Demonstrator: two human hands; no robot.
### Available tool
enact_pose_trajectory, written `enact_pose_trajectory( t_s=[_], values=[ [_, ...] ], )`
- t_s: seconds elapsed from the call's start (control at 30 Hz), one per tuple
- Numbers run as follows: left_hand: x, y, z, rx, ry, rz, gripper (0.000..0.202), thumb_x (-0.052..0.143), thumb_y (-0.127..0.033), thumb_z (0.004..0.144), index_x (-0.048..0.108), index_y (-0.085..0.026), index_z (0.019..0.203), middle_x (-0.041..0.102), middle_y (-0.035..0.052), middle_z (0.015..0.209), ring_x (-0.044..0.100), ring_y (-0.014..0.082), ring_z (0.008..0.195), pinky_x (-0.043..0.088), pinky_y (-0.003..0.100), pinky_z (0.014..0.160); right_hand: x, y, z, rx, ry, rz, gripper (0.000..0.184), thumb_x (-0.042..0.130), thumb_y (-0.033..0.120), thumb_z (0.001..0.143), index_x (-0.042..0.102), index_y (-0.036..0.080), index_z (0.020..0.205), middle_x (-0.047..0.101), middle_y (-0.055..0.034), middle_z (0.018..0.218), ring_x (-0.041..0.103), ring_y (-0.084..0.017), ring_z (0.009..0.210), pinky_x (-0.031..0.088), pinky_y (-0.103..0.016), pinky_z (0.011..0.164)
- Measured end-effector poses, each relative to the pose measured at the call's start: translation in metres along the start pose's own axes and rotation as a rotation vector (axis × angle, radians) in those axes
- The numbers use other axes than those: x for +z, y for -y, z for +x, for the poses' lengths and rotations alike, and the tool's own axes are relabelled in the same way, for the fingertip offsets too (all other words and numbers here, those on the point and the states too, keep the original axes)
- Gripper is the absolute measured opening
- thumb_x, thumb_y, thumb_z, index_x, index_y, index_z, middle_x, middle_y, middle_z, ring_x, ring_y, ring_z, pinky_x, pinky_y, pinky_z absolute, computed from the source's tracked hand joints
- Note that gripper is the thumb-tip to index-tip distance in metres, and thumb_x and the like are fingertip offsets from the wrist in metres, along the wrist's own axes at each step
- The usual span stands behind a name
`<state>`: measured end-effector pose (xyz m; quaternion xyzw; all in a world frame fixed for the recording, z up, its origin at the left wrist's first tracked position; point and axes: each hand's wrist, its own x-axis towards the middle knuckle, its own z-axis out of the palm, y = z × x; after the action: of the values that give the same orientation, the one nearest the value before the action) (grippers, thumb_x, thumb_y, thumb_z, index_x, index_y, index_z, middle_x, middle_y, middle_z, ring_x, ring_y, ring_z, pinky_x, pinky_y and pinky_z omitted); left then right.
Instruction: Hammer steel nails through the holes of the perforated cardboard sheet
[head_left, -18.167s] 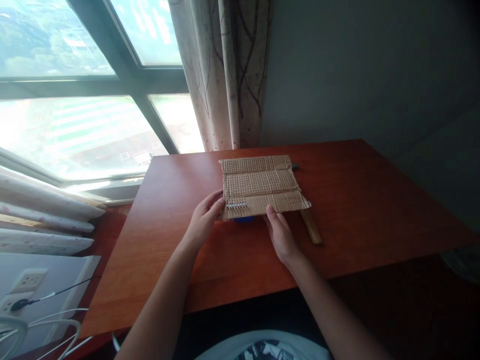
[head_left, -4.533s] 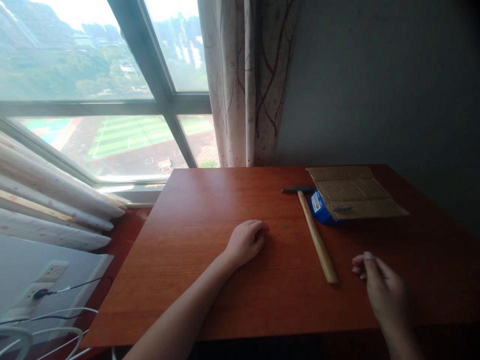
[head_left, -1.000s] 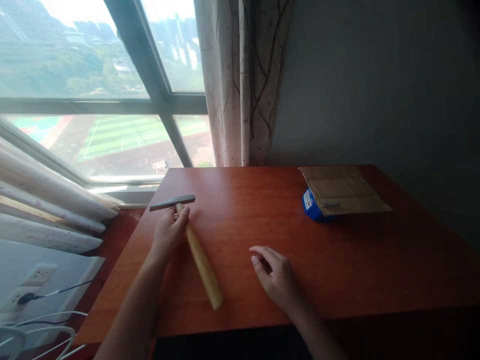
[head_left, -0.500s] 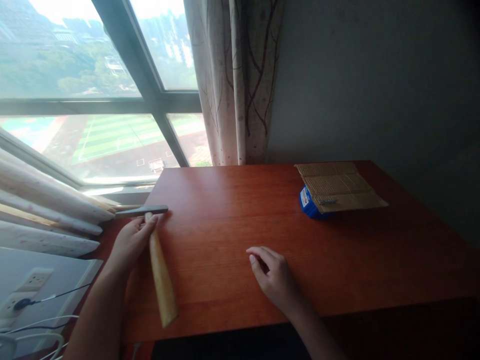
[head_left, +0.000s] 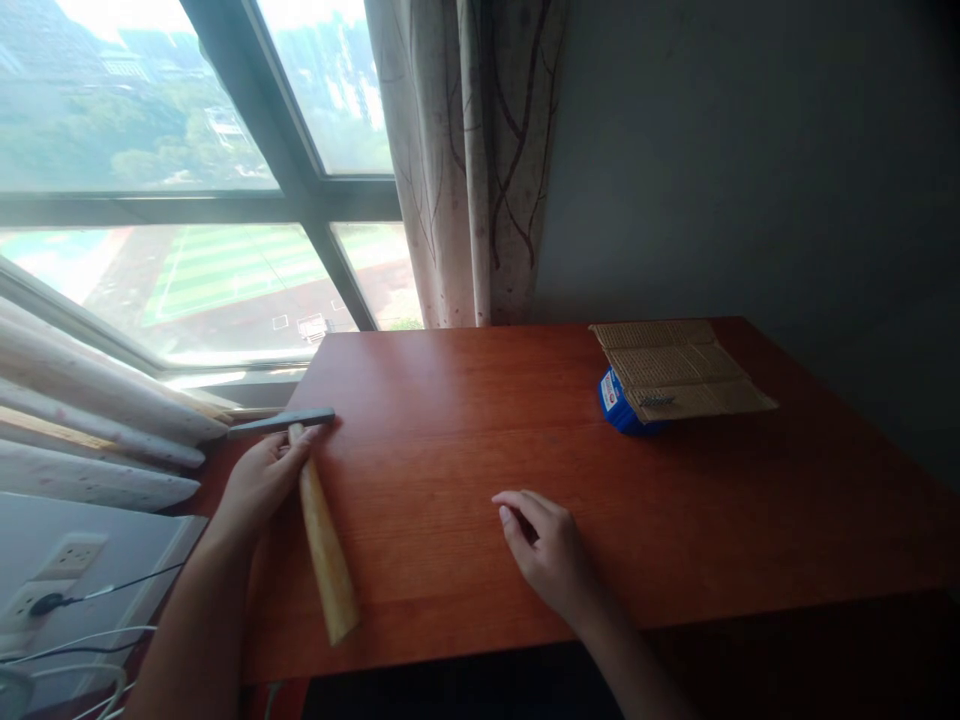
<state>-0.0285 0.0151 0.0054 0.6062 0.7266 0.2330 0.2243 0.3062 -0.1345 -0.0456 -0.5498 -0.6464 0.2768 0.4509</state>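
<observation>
Hammer now lies at the desk's left edge, moved from centre; my left hand grips it below the head. My right hand rests released mid-front. Cardboard covers a blue box, far right corner.

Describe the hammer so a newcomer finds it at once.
Start at the red-brown wooden table by the window. At its left edge, the left hand holds a hammer with pale wooden handle and dark metal head. Nothing else there is long and stick-like.
</observation>
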Motion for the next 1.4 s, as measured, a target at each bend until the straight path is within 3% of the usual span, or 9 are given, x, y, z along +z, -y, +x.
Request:
enact_pose_trajectory(
  t_s=[0.1, 0.23, 0.47, 0.67, 0.93, 1.23, 1.4],
  values=[
    [0.0, 0.007, 0.004, -0.005, 0.062, 0.06, 0.06, 0.052, -0.068, 0.078, 0.07, -0.013, 0.094, 0.074, 0.007, 0.086, 0.068, 0.0294, 0.084, 0.047, 0.03, 0.071, -0.001, 0.001, 0.0, -0.005, 0.001, 0.004, 0.02, 0.05, 0.018, 0.097, 0.068, 0.022, 0.104, 0.074, -0.005, 0.097, 0.07, -0.019, 0.088, 0.053, -0.029, 0.079],
    [0.0, 0.011, 0.006, -0.032, 0.061, 0.222, 0.054, 0.048, -0.064, 0.082, 0.068, -0.014, 0.09, 0.073, 0.0089, 0.083, 0.068, 0.0294, 0.083, 0.044, 0.029, 0.067, -0.001, 0.003, 0.0, -0.005, 0.005, 0.0, 0.019, 0.049, 0.019, 0.097, 0.068, 0.022, 0.103, 0.074, -0.0049, 0.096, 0.07, -0.019, 0.086, 0.053, -0.029, 0.078],
    [-0.003, 0.002, 0.004, -0.058, 0.077, 0.558, 0.045, 0.041, -0.056, 0.089, 0.062, -0.017, 0.08, 0.072, 0.0115, 0.085, 0.067, 0.0297, 0.084, 0.04, 0.026, 0.065, -0.001, 0.003, 0.0, -0.007, 0.004, -0.003, 0.02, 0.049, 0.019, 0.097, 0.068, 0.022, 0.103, 0.074, -0.0049, 0.095, 0.071, -0.019, 0.086, 0.053, -0.029, 0.078],
    [-0.002, -0.004, 0.003, -0.098, 0.088, 0.701, 0.051, 0.034, -0.058, 0.091, 0.063, -0.017, 0.084, 0.074, 0.0161, 0.095, 0.068, 0.0343, 0.086, 0.044, 0.032, 0.068, -0.001, 0.004, 0.001, -0.014, 0.008, -0.006, 0.02, 0.049, 0.019, 0.097, 0.068, 0.022, 0.103, 0.074, -0.005, 0.094, 0.071, -0.019, 0.085, 0.053, -0.029, 0.078],
    [0.003, -0.016, -0.007, -0.217, 0.04, 0.69, 0.066, 0.025, -0.06, 0.093, 0.064, -0.01, 0.111, 0.07, 0.0275, 0.107, 0.068, 0.046, 0.098, 0.05, 0.049, 0.077, 0.0, 0.002, -0.001, -0.019, 0.009, -0.018, 0.02, 0.049, 0.018, 0.097, 0.068, 0.022, 0.102, 0.075, -0.0052, 0.094, 0.071, -0.019, 0.084, 0.053, -0.029, 0.077],
    [0.008, -0.021, -0.007, -0.264, 0.039, 0.653, 0.067, 0.027, -0.056, 0.093, 0.06, -0.005, 0.12, 0.068, 0.0317, 0.112, 0.066, 0.049, 0.103, 0.05, 0.053, 0.082, -0.001, 0.006, 0.0, -0.01, 0.016, 0.001, 0.021, 0.048, 0.02, 0.097, 0.069, 0.02, 0.102, 0.074, -0.0058, 0.093, 0.07, -0.018, 0.084, 0.052, -0.029, 0.077],
    [-0.005, -0.033, -0.01, -0.26, 0.054, 0.694, 0.063, 0.036, -0.062, 0.088, 0.066, -0.013, 0.112, 0.069, 0.0271, 0.112, 0.066, 0.0474, 0.1, 0.049, 0.053, 0.079, -0.012, -0.005, -0.001, 0.184, -0.067, 0.166, 0.023, 0.053, 0.033, 0.098, 0.07, 0.021, 0.106, 0.071, -0.0059, 0.092, 0.066, -0.018, 0.08, 0.053, -0.029, 0.072]
  ],
)
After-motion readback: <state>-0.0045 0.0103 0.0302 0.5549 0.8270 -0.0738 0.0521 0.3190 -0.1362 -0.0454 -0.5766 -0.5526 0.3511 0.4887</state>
